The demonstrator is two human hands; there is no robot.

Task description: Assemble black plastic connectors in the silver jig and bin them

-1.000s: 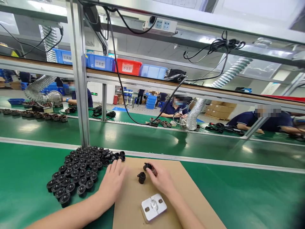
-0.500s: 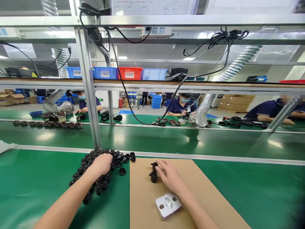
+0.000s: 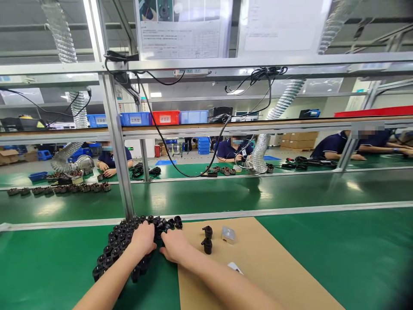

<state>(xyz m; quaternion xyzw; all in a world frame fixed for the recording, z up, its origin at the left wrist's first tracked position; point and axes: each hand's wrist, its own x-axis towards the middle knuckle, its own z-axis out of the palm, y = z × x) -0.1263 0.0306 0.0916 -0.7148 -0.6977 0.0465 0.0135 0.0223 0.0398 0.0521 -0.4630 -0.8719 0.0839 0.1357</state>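
Your left hand [image 3: 144, 237]: over the right side of the black round parts [image 3: 118, 242], back of the hand up, fingers curling down among them. The fingertips are hidden, so I cannot tell whether they are clamped on a part or apart.

Your right hand [image 3: 174, 246]: just right of your left, over the left edge of the cardboard sheet [image 3: 264, 267], pointing at the loose end of the pile. Your thumb sits lower than the forefinger; I cannot tell whether anything is pinched between them.

Pile against fingers: most of the parts lie left of and beyond your left fingers, on the green mat [image 3: 58, 267]. A few tumbled ones lie just beyond both hands, towards the sheet's far left corner.

Spouted parts: the farther spouted part [image 3: 208, 233] and the nearer spouted part [image 3: 208, 246] stand upright on the cardboard, one just behind the other, right of your right hand and clear of its fingers.

Metal pieces: a small silver block [image 3: 228, 234] lies right of the spouted pair; a pale plate [image 3: 235, 268] shows only partly past your right forearm.
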